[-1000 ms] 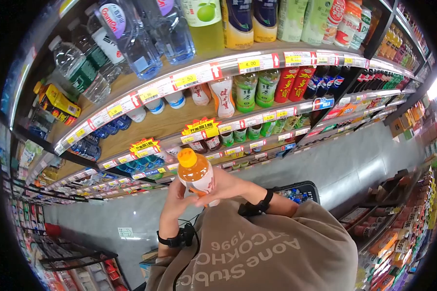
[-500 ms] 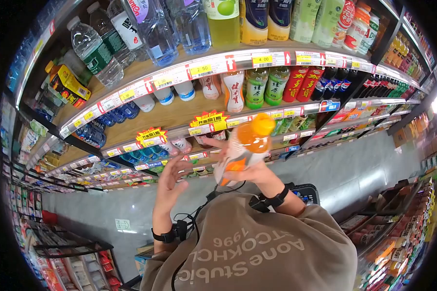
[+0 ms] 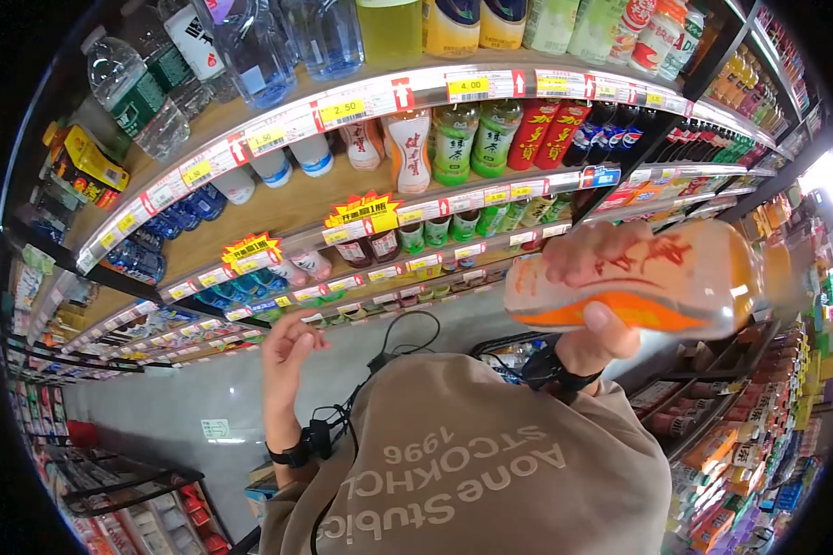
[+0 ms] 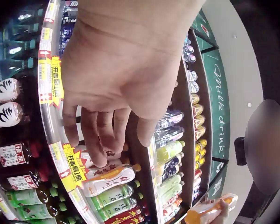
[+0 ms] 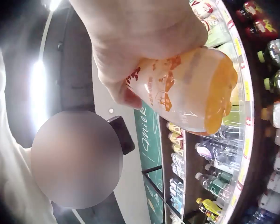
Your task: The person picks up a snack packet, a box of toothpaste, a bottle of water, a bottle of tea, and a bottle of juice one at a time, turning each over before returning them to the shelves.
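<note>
In the head view an orange drink bottle with a white label (image 3: 652, 277) lies nearly sideways in the right hand (image 3: 597, 296), fingers over its far side and thumb on the near side. Its base fills much of the right wrist view, where the bottle (image 5: 191, 88) is gripped by the right hand (image 5: 144, 51). The left hand (image 3: 288, 356) is raised at chest height with relaxed, slightly bent fingers and nothing in them. The left wrist view shows the left hand (image 4: 121, 84) with its fingers hanging in front of the shelves, apart from the bottles behind.
Shelves of drinks with a price rail (image 3: 342, 111) curve across the front. A similar white-labelled bottle (image 3: 408, 151) stands on the middle shelf. A black basket (image 3: 486, 344) is partly visible behind the right forearm. Cables (image 3: 342, 407) run along the left arm. More stocked shelves stand at the right.
The right hand has carried the bottle right and up toward the head camera, tilting it from roughly upright to nearly sideways. The left hand, which was on the bottle earlier, has come off and moved left.
</note>
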Available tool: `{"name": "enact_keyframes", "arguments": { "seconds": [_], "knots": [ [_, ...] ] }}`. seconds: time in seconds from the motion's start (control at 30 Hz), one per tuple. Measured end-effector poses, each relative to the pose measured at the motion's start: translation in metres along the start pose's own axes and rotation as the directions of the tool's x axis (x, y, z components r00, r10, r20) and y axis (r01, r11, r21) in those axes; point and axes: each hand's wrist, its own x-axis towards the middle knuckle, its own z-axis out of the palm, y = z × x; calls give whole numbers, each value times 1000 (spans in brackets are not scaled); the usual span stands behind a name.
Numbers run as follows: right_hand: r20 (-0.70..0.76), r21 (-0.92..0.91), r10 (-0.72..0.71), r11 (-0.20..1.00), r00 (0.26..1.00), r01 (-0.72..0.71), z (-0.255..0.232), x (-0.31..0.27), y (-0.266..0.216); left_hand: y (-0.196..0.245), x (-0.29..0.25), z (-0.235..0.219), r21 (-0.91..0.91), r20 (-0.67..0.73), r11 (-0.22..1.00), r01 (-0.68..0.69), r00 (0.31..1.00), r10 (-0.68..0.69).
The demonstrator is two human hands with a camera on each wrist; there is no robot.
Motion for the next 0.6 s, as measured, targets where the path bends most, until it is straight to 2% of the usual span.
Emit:
{"name": "enact_keyframes", "arguments": {
  "seconds": [0.13,0.17,0.27,0.3,0.33,0.37,0.4,0.43,0.5,0.53,0.57,0.6],
  "knots": [
    [220,12,-63,998,973,62,-14,5,-1,0,-8,-11,62,-59,998,13,998,-9],
    [118,35,-5,999,993,0,-8,0,1,0,-8,-12,78,-73,997,14,997,-8],
    [27,91,165,982,986,-167,-9,-2,7,-1,-11,-14,101,-105,995,12,994,-2],
    [31,59,202,977,979,-203,-15,-4,11,0,-11,-14,88,-108,996,14,994,-4],
    [64,-357,136,928,989,-104,-19,-3,11,1,-11,-14,74,-112,997,14,994,-6],
    [120,-704,89,710,989,22,-21,-2,10,1,-11,-14,62,-115,998,16,993,-9],
    [111,-770,-6,632,994,90,-29,-6,19,1,-10,-15,67,-111,998,15,994,-8],
    [54,-738,-109,665,993,113,-38,-8,31,0,-9,-16,71,-107,997,15,994,-8],
    [-8,-760,-256,629,967,160,-46,-11,50,0,-9,-16,64,-104,998,17,994,-10],
    [-93,-566,-128,823,987,53,-46,-13,50,0,-7,-14,52,-106,999,13,994,-8],
    [-139,-324,19,944,990,-64,-45,-13,51,0,-5,-12,40,-109,999,8,994,-4],
    [-145,-57,174,981,974,-184,-41,-13,50,1,-4,-11,43,-119,999,13,993,-8]
  ]
}}
